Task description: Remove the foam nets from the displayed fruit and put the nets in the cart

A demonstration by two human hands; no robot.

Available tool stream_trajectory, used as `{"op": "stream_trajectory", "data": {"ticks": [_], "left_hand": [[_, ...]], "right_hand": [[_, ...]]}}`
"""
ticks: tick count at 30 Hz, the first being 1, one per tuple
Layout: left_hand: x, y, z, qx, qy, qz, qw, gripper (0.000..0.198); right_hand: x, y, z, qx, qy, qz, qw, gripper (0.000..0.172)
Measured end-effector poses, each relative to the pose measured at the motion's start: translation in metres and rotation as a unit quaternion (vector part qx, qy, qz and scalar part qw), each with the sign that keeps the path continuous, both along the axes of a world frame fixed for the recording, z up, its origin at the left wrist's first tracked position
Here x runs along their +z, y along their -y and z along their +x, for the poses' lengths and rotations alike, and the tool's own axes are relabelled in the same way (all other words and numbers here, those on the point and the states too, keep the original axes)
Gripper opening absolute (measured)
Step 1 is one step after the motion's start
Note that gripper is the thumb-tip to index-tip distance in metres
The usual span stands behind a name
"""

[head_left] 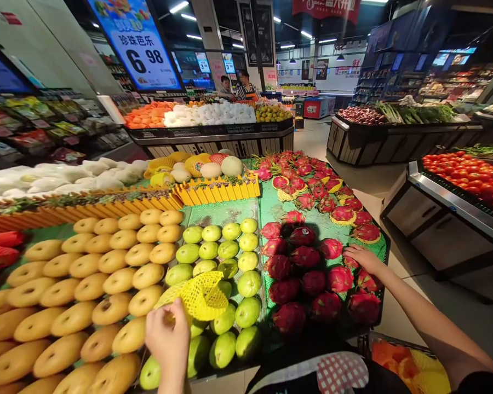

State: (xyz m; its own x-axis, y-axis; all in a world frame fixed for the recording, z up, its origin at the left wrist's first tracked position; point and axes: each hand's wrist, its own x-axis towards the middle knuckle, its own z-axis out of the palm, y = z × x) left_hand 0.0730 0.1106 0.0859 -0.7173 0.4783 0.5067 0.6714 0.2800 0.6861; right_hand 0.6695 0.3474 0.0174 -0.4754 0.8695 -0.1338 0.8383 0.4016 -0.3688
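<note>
My left hand (169, 334) is closed, pinching a yellow foam net sleeve (207, 295) over the green guavas (248, 313). The sleeve hangs loose and spreads to the right. On the right side of the display, my right hand (363, 258) curls over a dragon fruit (350, 262), much of which the fingers cover. Red dragon fruits in rows (326, 306) lie just left of and below that hand. Beyond it, more dragon fruits sit in yellow net sleeves (342, 215).
Rows of brown pears (121, 279) fill the left. A low yellow fence (219, 190) separates melons (231, 166) behind. A basket of orange and yellow goods (406, 364) is at lower right. A tomato stand (472, 178) stands across the aisle; two people (240, 87) are far back.
</note>
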Motion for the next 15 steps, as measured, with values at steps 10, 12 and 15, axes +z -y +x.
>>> {"op": "stream_trajectory", "data": {"ticks": [10,12,15], "left_hand": [[0.000,-0.011,0.010,-0.031,-0.006,0.006,0.999,0.039],[-0.003,-0.008,0.008,-0.027,0.000,-0.003,1.000,0.039],[-0.006,-0.005,0.007,-0.024,0.007,-0.011,1.000,0.038]], "right_hand": [[0.018,-0.020,0.009,-0.084,-0.036,-0.110,0.990,0.098],[0.017,-0.015,0.005,-0.103,-0.036,-0.108,0.988,0.107],[0.017,-0.006,-0.001,-0.121,-0.033,-0.106,0.986,0.116]]}}
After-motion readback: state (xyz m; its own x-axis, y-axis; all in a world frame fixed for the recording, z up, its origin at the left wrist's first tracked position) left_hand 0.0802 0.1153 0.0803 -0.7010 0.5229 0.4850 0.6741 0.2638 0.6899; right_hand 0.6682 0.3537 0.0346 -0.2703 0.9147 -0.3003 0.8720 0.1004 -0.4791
